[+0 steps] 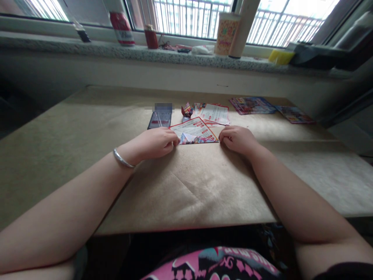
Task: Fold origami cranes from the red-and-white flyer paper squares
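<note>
A partly folded sheet of printed paper (194, 129) lies on the table between my hands, its white side with red edging up and a colourful strip folded over along the near edge. My left hand (163, 140) pinches its left corner, fingers curled together. At the opposite corner, my right hand (236, 139) holds the paper with bent fingers. A phone (161, 116) lies just beyond my left hand. Behind the paper sits a small folded paper piece (187, 111), and more red-edged printed sheets (214, 112) are spread beside it.
Colourful leaflets (252, 105) lie at the table's back right, with another pile (295, 114) beside them. On the windowsill stand a red can (122, 29), a red bottle (151, 37), a patterned cup (225, 34) and a yellow object (281, 57). The table's (186, 202) near edge is close to my body.
</note>
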A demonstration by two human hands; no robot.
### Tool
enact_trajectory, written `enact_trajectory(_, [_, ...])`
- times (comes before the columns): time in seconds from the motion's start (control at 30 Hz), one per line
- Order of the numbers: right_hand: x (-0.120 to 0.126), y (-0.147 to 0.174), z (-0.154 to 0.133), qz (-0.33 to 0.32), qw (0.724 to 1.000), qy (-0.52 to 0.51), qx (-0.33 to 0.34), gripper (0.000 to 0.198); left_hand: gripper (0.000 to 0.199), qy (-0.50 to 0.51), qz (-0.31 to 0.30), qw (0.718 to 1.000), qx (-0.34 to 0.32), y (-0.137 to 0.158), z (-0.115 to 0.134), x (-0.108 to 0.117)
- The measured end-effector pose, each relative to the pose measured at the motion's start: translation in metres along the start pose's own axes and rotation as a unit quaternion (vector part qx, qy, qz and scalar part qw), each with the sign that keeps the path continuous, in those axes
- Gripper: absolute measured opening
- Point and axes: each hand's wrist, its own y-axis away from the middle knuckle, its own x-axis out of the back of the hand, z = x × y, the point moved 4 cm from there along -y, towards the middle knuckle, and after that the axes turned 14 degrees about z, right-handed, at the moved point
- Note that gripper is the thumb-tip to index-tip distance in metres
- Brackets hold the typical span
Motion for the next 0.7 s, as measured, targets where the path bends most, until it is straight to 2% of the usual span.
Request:
enact_trajectory(0.13, [0.002, 0.001, 0.003, 0.070, 0.994, -0.001, -0.084, 0.023, 0.038, -0.035, 0.026, 0.999, -0.028, 0.000, 0.012, -0.007])
enact_trajectory(0.27, [-0.002, 0.001, 0.001, 0.077, 0.990, -0.047, -0.109, 0.032, 0.060, -0.071, 0.023, 0.997, -0.034, 0.003, 0.021, -0.021])
enact_trajectory(0.37, [-0.006, 0.000, -0.002, 0.071, 0.991, -0.074, -0.086, 0.038, 0.059, -0.050, 0.022, 0.998, -0.017, 0.004, 0.021, -0.027])
enact_trajectory(0.6, [-0.007, -0.001, -0.007, 0.094, 0.989, -0.110, -0.010, 0.036, 0.042, 0.046, 0.019, 0.998, -0.037, 0.000, 0.020, -0.023])
enact_trajectory(0.7, [-0.010, -0.002, -0.010, 0.076, 0.989, -0.124, 0.017, 0.037, 0.049, 0.041, 0.030, 0.998, -0.028, -0.001, 0.021, -0.024])
